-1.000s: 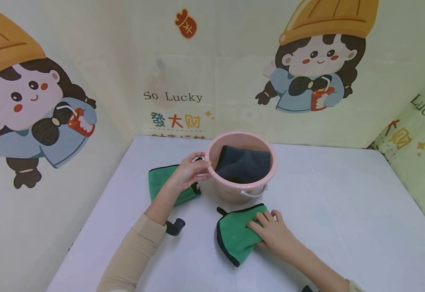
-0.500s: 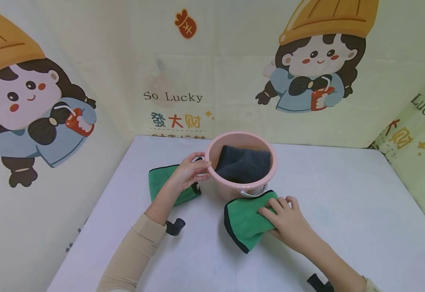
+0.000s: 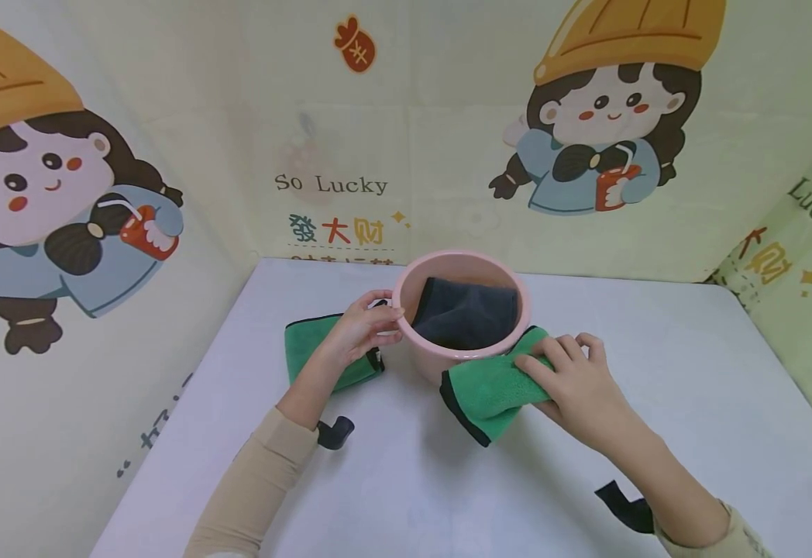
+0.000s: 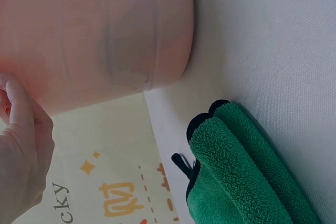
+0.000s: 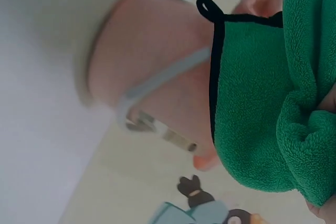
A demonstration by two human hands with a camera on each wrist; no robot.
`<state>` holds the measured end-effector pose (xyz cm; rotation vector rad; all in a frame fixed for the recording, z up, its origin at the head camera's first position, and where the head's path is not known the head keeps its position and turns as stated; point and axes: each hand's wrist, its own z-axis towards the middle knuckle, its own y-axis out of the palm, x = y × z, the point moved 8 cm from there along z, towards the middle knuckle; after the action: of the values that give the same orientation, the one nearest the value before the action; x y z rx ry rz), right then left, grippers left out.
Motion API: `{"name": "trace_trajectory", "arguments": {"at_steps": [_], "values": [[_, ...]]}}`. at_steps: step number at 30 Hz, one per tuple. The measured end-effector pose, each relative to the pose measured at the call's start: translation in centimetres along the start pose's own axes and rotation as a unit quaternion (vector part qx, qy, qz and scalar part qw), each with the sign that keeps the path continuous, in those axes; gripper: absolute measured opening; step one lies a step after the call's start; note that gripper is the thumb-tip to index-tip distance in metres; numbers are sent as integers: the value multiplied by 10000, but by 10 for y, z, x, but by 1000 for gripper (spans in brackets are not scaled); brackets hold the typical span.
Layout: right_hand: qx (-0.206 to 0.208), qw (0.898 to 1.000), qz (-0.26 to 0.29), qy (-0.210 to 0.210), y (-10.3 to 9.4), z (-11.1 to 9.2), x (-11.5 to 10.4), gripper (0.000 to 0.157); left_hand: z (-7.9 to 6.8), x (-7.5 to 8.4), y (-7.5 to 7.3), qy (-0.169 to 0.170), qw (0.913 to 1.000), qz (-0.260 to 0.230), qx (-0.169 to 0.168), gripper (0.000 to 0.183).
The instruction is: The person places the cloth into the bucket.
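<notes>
A pink bucket (image 3: pixel 434 359) stands upright near the back of the table, with a dark grey cloth (image 3: pixel 469 314) lying inside it. My left hand (image 3: pixel 362 329) pinches the bucket's rim on its left side. My right hand (image 3: pixel 580 387) grips a folded green towel (image 3: pixel 493 395) with black edging, lifted off the table in front of the bucket's right side. In the right wrist view the towel (image 5: pixel 257 103) hangs with a small black loop at its corner. A second folded green towel (image 3: pixel 308 345) lies on the table behind my left forearm, partly hidden by it.
The bucket's pale handle (image 5: pixel 163 80) hangs down on its front side. A white-covered table (image 3: pixel 657 372) reaches to a printed cloth backdrop (image 3: pixel 462 155) behind and at both sides. Black straps (image 3: pixel 336 432) stick out at both wrists.
My right hand has raised the green towel from the table and carried it up and right toward the bucket's rim. The left hand keeps its hold on the rim.
</notes>
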<state>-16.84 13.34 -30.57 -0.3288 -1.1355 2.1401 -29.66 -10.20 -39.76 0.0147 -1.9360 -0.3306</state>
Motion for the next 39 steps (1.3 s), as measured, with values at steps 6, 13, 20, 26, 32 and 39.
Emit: {"name": "trace_trajectory", "arguments": {"at_steps": [6, 13, 20, 26, 32, 39], "values": [[17, 9999, -112, -7, -18, 19, 13, 21, 0, 1, 0, 15, 10000, 42, -12, 43], [118, 9992, -337, 185, -22, 39, 31, 41, 0, 1, 1, -27, 10000, 21, -44, 43], [163, 9980, -318, 518, -7, 55, 44, 39, 1, 1, -1, -82, 10000, 12, -35, 46], [222, 9960, -214, 838, 8, 69, 50, 39, 0, 1, 0, -40, 9999, -19, -103, 46], [347, 9939, -163, 1033, 20, 82, 55, 39, -1, 1, -1, -88, 9999, -20, -78, 46], [538, 9924, -298, 1062, 33, 92, 58, 35, 1, 0, -3, -114, 9999, 27, 21, 46]]}}
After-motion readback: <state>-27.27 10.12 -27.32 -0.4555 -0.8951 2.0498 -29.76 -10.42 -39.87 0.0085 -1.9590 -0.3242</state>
